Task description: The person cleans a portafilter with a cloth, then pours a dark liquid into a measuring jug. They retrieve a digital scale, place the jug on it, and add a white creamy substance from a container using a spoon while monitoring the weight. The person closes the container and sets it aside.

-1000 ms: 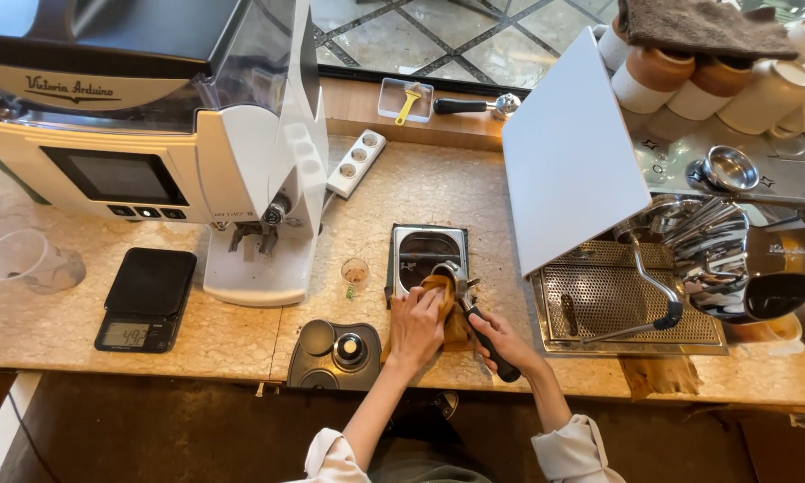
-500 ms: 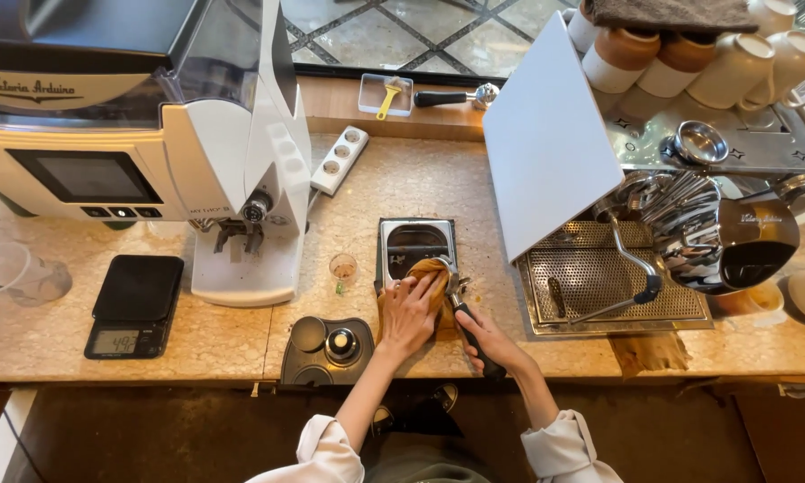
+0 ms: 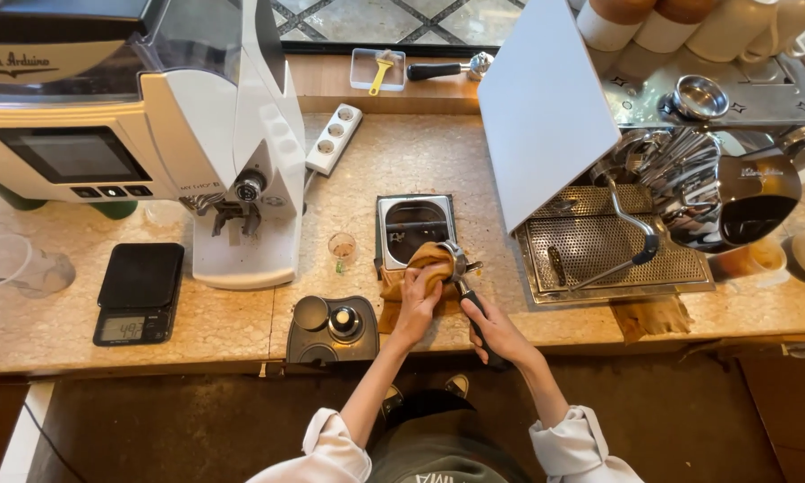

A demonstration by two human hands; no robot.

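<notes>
Head view, looking down on a stone-topped counter [image 3: 402,161].

- Left hand [image 3: 418,302]: fingers curled shut over a tan cloth [image 3: 420,261], pressing it against the head of the portafilter [image 3: 453,261].
- Right hand [image 3: 496,331]: fingers wrapped closed around the portafilter's black handle, which slants down and to the right from the metal head.
- Portafilter and cloth: at the front middle of the counter, touching the front edge of the square knock box [image 3: 413,228]; the cloth also drapes down onto the counter under the left hand.
- Tamping station [image 3: 332,327]: black, just left of the left hand, with a tamper standing in it.
- Small glass [image 3: 341,248]: between the knock box and the white grinder [image 3: 241,161].
- Black scale [image 3: 139,293]: well left, near the front edge.
- Drip tray [image 3: 613,255] of the espresso machine [image 3: 733,170]: to the right, a steam wand lying across it.
- White power strip [image 3: 334,139]: behind the grinder.
</notes>
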